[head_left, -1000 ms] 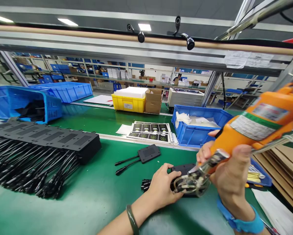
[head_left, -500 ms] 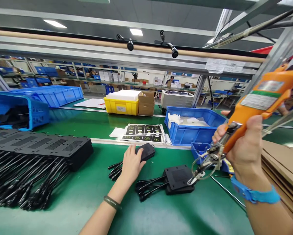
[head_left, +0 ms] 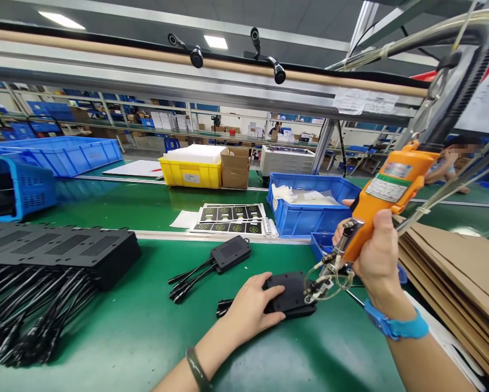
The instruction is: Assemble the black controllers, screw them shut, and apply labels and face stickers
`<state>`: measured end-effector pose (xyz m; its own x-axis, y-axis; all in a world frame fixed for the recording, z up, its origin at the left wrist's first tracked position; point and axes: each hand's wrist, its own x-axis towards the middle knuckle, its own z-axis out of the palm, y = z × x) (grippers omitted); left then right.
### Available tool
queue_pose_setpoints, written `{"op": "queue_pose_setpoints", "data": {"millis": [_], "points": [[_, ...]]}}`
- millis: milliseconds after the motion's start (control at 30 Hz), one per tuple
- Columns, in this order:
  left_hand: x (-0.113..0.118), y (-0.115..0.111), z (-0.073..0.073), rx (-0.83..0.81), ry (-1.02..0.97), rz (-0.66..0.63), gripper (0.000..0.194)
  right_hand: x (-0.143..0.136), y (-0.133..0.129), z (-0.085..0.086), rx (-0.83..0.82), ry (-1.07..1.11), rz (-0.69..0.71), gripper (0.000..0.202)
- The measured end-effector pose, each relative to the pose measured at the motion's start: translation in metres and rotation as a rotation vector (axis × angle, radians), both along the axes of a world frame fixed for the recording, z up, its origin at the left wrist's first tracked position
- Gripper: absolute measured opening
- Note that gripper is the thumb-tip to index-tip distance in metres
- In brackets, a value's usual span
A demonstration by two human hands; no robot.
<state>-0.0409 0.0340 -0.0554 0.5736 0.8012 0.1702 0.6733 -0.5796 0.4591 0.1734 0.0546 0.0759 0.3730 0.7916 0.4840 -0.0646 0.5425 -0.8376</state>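
My left hand (head_left: pixel 255 305) rests with its fingers spread on the left part of a black cabled box (head_left: pixel 291 293) on the green bench. My right hand (head_left: pixel 375 250) is wrapped round an orange electric screwdriver (head_left: pixel 385 190), its tip at the right side of that box. Tubes and metal fittings hide part of the tip. Farther back and to the left lies another black box (head_left: pixel 231 253) with short cables, nothing touching it. A row of similar black boxes (head_left: pixel 73 247) with many cables fills the left side.
Behind are printed label sheets (head_left: pixel 232 218), a yellow bin (head_left: pixel 191 173), a blue bin (head_left: pixel 310 218) and a tipped blue basket (head_left: pixel 34 188). Flat cardboard (head_left: pixel 452 283) is stacked at right. A person (head_left: pixel 448 163) sits beyond it.
My left hand has left the farther box and moved right and nearer, onto the box under the screwdriver. The head view has shifted a little. My right hand still holds the screwdriver, now more upright.
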Motion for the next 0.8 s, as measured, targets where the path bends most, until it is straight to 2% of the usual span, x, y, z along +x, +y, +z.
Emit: {"op": "queue_pose_setpoints", "data": {"millis": [200, 400, 567, 800], "points": [[-0.001, 0.001, 0.003, -0.050, -0.010, -0.019, 0.058, 0.001, -0.002, 0.000, 0.023, -0.006, 0.033, 0.056], [-0.001, 0.002, 0.000, -0.075, -0.020, -0.029, 0.058, -0.001, -0.002, 0.000, -0.001, 0.005, 0.012, 0.055], [-0.002, 0.002, -0.002, -0.071, -0.023, -0.018, 0.055, 0.001, -0.002, -0.009, -0.002, -0.020, 0.020, 0.054], [-0.001, 0.001, 0.003, -0.087, -0.050, -0.013, 0.052, 0.003, -0.007, -0.024, 0.014, -0.039, 0.022, 0.057]]}}
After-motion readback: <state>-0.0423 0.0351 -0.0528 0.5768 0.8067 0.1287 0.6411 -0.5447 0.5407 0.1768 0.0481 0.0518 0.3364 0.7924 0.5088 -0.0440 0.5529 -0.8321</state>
